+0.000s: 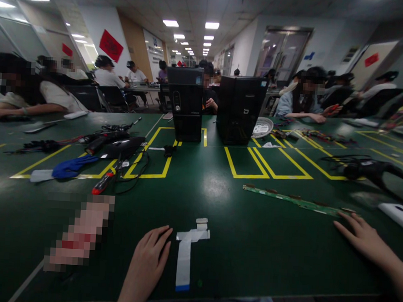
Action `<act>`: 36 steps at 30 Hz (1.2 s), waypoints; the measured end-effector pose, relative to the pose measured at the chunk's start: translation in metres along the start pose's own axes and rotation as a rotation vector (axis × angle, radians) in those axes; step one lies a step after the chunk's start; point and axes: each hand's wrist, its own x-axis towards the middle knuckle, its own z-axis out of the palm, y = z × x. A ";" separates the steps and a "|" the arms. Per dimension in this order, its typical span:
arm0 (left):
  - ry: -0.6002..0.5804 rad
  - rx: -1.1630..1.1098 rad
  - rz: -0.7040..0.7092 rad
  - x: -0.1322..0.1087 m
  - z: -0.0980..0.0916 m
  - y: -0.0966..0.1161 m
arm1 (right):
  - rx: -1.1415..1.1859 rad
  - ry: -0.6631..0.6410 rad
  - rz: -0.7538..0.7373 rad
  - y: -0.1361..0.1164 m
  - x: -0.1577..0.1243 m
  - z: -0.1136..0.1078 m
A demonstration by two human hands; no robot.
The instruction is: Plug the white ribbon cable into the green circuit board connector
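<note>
My left hand rests on the green table, palm down, fingers slightly bent and a little apart, with nothing in it. Just to its right lie flat white ribbon cables, crossed over one another, one with a blue end at the bottom. At the right, my right hand lies with its fingers spread beside the right end of a long, thin green circuit board. Its fingertips are at or very near the board; whether they touch it I cannot tell.
Two black computer towers stand mid-table. At the left are a red screwdriver, a blue glove, black cables and a pixelated patch. A black cabled device and white case lie right. People sit around.
</note>
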 end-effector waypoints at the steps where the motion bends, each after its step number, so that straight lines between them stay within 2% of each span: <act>1: -0.001 -0.001 -0.003 0.000 0.000 0.000 | 0.021 -0.056 -0.024 -0.007 0.002 0.000; 3: -0.004 -0.002 -0.008 0.000 0.000 0.001 | 0.043 -0.123 -0.089 -0.027 0.007 0.002; 10: -0.004 0.012 0.007 0.000 0.001 0.000 | -0.026 -0.065 -0.318 -0.131 0.011 0.010; 16: -0.005 0.013 0.010 0.001 0.000 0.001 | -0.032 -0.085 -0.471 -0.230 -0.016 -0.006; 21: -0.005 0.014 0.016 0.001 0.000 0.001 | 0.014 -0.087 -0.557 -0.289 -0.046 -0.018; 24: -0.001 0.011 0.015 0.001 0.000 0.001 | 0.031 -0.103 -0.577 -0.311 -0.065 -0.024; 28: 0.008 0.006 0.016 0.000 0.000 0.002 | 0.030 -0.099 -0.556 -0.329 -0.086 -0.027; 32: 0.011 0.006 0.016 0.001 0.000 0.002 | 0.029 -0.078 -0.539 -0.334 -0.096 -0.026; 36: 0.009 0.009 0.016 0.001 0.000 0.003 | 0.071 -0.037 -0.539 -0.328 -0.090 -0.030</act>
